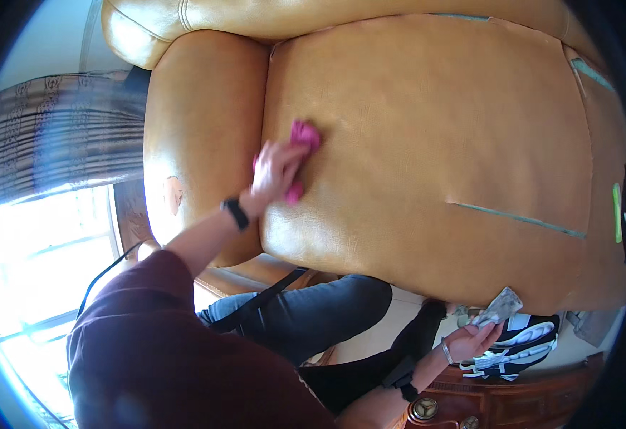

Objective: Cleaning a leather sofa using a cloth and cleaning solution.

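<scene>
My left hand [276,170], with a dark band on its wrist, presses a bunched pink cloth [304,135] against the tan leather seat [425,134] of a sofa. The cloth shows on both sides of the hand, near the seam with the sofa's rounded side part [205,134]. At the seat's lower edge, my right hand [473,341], with a metal bangle on its wrist, holds a grey, partly shiny flat object [501,307]; its exact kind cannot be told. A slit [517,216] in the leather shows a green-blue layer beneath.
A torn patch [173,195] marks the side part. Blue-green strips [592,74] show near the right edge, with a bright green object [617,213] lower down. Below stand a black and white item [527,343] and carved wooden furniture [527,407]. A curtain [66,134] hangs at left.
</scene>
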Action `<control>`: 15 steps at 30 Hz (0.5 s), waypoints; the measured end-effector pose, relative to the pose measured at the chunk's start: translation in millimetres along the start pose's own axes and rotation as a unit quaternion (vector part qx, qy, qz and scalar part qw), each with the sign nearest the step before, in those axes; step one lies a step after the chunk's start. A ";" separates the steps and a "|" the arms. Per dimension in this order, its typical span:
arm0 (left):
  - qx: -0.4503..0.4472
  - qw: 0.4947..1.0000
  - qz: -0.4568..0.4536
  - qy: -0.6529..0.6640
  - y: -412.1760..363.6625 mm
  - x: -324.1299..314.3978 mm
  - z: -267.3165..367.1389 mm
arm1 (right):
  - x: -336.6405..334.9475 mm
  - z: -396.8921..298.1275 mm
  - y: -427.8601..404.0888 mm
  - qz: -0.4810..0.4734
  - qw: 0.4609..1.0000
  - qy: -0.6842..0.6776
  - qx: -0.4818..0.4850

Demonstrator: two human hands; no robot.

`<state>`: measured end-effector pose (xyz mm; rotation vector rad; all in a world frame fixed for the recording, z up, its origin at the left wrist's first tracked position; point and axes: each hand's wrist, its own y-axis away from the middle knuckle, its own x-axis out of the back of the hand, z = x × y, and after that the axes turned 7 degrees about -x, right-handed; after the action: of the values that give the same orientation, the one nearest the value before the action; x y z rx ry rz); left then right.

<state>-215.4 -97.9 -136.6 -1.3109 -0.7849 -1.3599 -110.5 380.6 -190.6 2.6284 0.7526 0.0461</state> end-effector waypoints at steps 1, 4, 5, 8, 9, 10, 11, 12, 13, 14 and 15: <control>0.040 0.999 -0.020 0.000 25.2 11.0 30.5 | -1.4 -1.0 -0.6 -0.002 1.000 -0.002 0.002; 0.089 0.995 -0.037 -0.010 38.6 12.8 44.1 | -10.4 -3.4 3.7 0.023 1.000 -0.004 -0.001; 0.098 0.994 -0.034 -0.026 40.1 10.9 42.1 | -19.7 -4.7 8.1 0.008 1.000 -0.020 0.003; 0.121 0.988 0.033 -0.085 -21.3 -24.2 -23.0 | -6.2 -5.3 0.6 -0.022 0.999 -0.023 -0.002; 0.143 0.979 0.118 -0.088 -51.5 -38.0 -47.0 | 0.8 -3.2 -2.6 -0.042 0.999 -0.023 -0.017; 0.126 0.976 0.140 -0.111 -78.1 -49.4 -78.8 | 2.9 -3.0 -3.0 -0.041 0.999 -0.021 -0.018; 0.119 0.976 0.131 -0.130 -102.9 -52.5 -107.8 | 1.2 -0.9 -1.9 -0.048 0.998 -0.030 -0.012; 0.126 0.974 0.141 -0.126 -123.7 -53.3 -139.1 | -1.8 0.4 -0.1 -0.056 0.998 -0.041 -0.008; 0.161 0.971 0.103 -0.144 -142.2 -51.6 -158.1 | -4.1 -0.5 1.5 -0.053 0.998 -0.042 -0.007; 0.182 0.966 0.084 -0.161 -156.7 -50.6 -161.1 | -7.0 -1.2 1.1 -0.046 0.998 -0.032 -0.002; 0.192 0.965 0.067 -0.167 -158.6 -51.0 -159.1 | -9.4 -2.0 1.4 -0.041 0.999 -0.024 0.002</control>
<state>-417.7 -197.3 -183.9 -1.2678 -1.1063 -0.8336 -118.1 375.4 -187.5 2.5908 0.8432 -0.0402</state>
